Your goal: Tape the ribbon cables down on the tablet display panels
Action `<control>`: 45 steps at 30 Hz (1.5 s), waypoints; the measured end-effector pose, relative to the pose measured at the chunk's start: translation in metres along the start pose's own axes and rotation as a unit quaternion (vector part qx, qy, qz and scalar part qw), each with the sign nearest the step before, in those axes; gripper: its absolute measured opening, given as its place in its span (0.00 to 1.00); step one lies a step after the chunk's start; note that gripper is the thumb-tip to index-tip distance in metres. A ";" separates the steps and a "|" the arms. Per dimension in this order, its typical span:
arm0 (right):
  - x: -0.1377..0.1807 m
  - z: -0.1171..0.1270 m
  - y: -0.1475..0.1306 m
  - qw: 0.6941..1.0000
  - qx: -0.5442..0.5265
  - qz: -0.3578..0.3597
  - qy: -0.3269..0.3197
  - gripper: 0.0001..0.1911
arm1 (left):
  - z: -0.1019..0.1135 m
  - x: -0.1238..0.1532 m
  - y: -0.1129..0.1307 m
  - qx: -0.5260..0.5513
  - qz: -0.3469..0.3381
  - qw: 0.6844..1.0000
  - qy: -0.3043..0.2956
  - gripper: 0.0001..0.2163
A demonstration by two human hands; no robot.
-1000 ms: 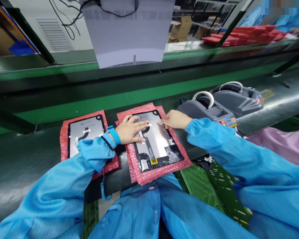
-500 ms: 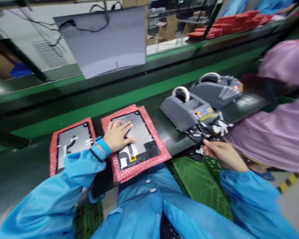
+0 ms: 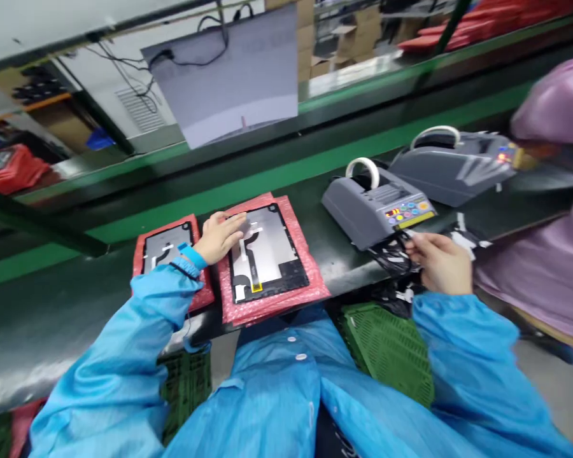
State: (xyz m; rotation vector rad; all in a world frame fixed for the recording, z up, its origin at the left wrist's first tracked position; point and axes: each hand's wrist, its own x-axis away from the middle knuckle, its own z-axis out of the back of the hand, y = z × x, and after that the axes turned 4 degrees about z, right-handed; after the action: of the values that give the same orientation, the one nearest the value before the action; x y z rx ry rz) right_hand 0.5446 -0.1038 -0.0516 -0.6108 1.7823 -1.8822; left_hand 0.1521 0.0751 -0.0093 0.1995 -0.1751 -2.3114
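The person's left hand lies open and flat, fingers spread, on the far left corner of a grey-and-black flat tablet back panel; it presses there and grips nothing. A blue wrist strap circles that wrist. The panel lies on a pink bubble-wrap sheet on the dark green conveyor bench, close to the bench's near edge and straight in front of the person. Just to its left, a second pink bubble-wrap sheet carries a second grey-and-black panel, partly hidden by the blue sleeve. Well to the right, the right hand is at the near front of a grey boxy tape dispenser topped by a white tape roll. Its fingers are curled with thumb and forefinger drawn together by a small white strip, but blur makes it impossible to tell whether they have hold of it. A tangle of black strips lies beside those fingers. A second grey tape dispenser stands farther right. Below the bench edge sits a green latticed plastic crate, its contents not visible. A co-worker in a lilac garment is at the far right.
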 end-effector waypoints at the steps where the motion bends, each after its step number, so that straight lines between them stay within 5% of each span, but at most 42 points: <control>1: 0.002 0.001 0.000 1.000 -0.003 0.012 0.009 0.13 | 0.002 0.002 0.000 -0.001 0.003 1.000 0.007 0.28; 12: 0.005 0.005 0.005 0.994 -0.069 -0.005 0.080 0.18 | -0.003 -0.003 0.017 -0.041 -0.032 0.999 0.011 0.24; 20: -0.003 0.003 0.009 0.994 -0.087 -0.003 0.062 0.23 | -0.004 -0.012 0.018 -0.075 -0.040 0.996 -0.019 0.23; 28: -0.012 -0.007 0.012 0.992 -0.072 0.026 0.097 0.28 | -0.008 -0.012 0.017 -0.066 0.006 0.996 -0.055 0.21; 32: 0.002 -0.004 -0.001 0.986 -0.026 0.110 0.125 0.28 | 0.008 -0.014 0.015 -0.014 0.016 1.000 -0.005 0.21; 36: 0.027 -0.020 -0.027 0.984 -0.023 0.173 -0.044 0.28 | 0.032 -0.020 0.031 0.072 0.029 0.992 0.101 0.19; 41: 0.053 -0.081 -0.061 0.928 0.008 0.189 -0.321 0.23 | 0.038 -0.025 0.084 0.193 -0.029 0.979 0.052 0.11; 45: 0.061 -0.118 -0.071 0.888 0.037 0.202 -0.411 0.21 | 0.033 -0.028 0.107 0.219 -0.041 0.974 0.030 0.10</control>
State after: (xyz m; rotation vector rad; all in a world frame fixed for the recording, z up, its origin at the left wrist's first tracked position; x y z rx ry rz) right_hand 0.4216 -0.0454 0.0126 -0.7805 1.1470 -1.1343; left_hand 0.2410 0.0252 0.0457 0.5061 -0.6586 -2.3173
